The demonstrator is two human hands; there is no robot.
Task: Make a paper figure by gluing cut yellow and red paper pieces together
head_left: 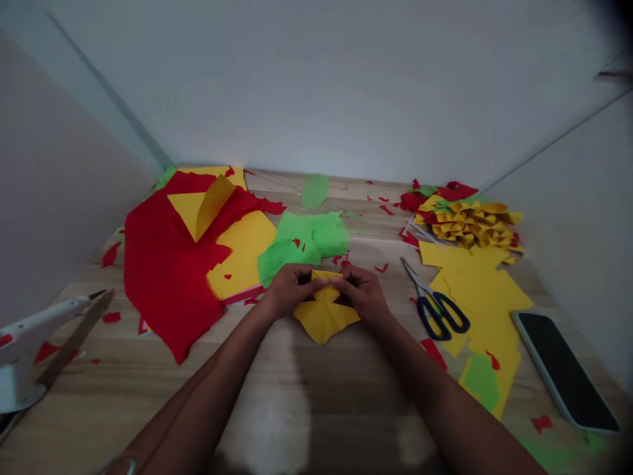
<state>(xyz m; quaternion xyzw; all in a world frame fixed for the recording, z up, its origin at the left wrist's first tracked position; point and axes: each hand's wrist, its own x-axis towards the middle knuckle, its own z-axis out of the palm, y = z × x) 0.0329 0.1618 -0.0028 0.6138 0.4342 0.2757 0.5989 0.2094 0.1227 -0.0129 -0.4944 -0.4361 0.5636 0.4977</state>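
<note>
A yellow paper piece (324, 321), folded along its top and fanned out below, is held just above the wooden table. My left hand (291, 290) pinches its upper left side, thumb on the front face. On the upper right side my right hand (363, 293) does the same, and the two thumb tips nearly meet. The fingers behind the paper are mostly hidden. Just beyond my hands lies crumpled green paper (324, 234) with small red scraps on it. Scissors (435, 303) with dark handles rest to the right of my right hand, blades pointing away.
Large red paper (163, 257) and yellow sheets (247, 247) spread at left. A white glue gun (44, 323) stands at the far left. At right are yellow paper pieces (475, 284), a heap of folded yellow pieces (469, 221) and a phone (564, 369). Pale walls enclose the table (277, 409).
</note>
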